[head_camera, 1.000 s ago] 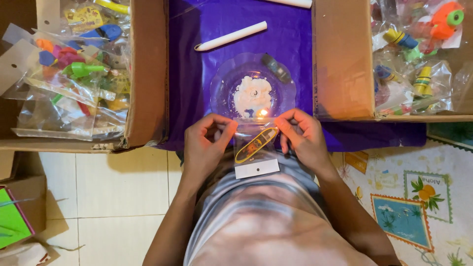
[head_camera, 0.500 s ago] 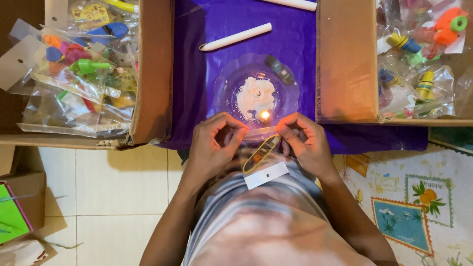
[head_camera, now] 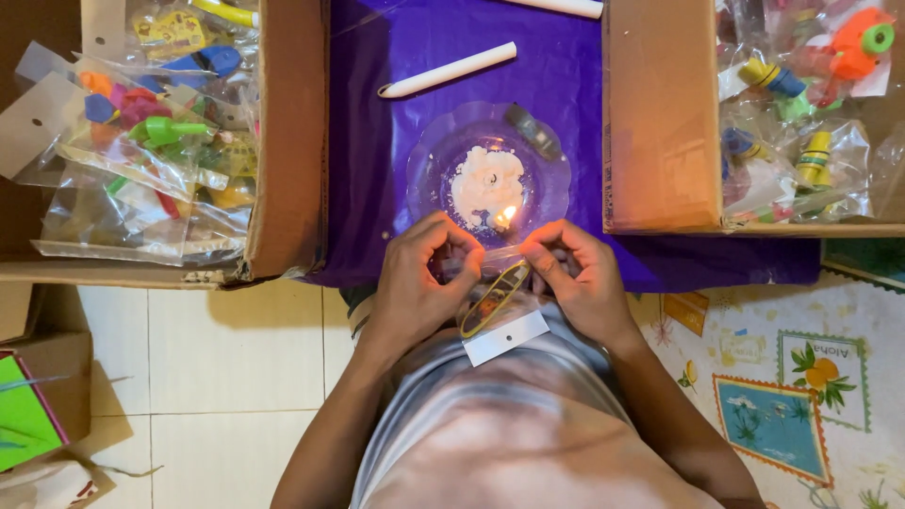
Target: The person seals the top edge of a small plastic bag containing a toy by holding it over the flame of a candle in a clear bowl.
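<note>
I have a small clear bag (head_camera: 495, 300) stretched between my two hands, its open top edge held right beside the candle flame (head_camera: 506, 216). My left hand (head_camera: 419, 283) pinches one end of that edge between thumb and fingers, and my right hand (head_camera: 575, 278) pinches the other end the same way, so the plastic runs taut between them. Inside the bag sits a long yellow-rimmed toy, and a white card header (head_camera: 506, 336) hangs off the lower end, down over my shirt.

The flame burns on a low lump of white wax in a clear scalloped dish (head_camera: 547, 188), which stands on the purple sheet (head_camera: 566, 85) just beyond my knuckles. A spare white candle (head_camera: 448, 70) lies further up the sheet. The box on my left (head_camera: 283, 141) holds bagged toys, and so does the box on my right (head_camera: 660, 123).

As I judge it, I am at the sealing step: the bag's mouth is at the heat but I cannot tell whether it has fused yet. The next move calls for a light, even pass of the edge along the flame (too long in one spot and the plastic would probably shrivel or burn through), keeping my fingertips clear of the fire and the edge pulled flat.
</note>
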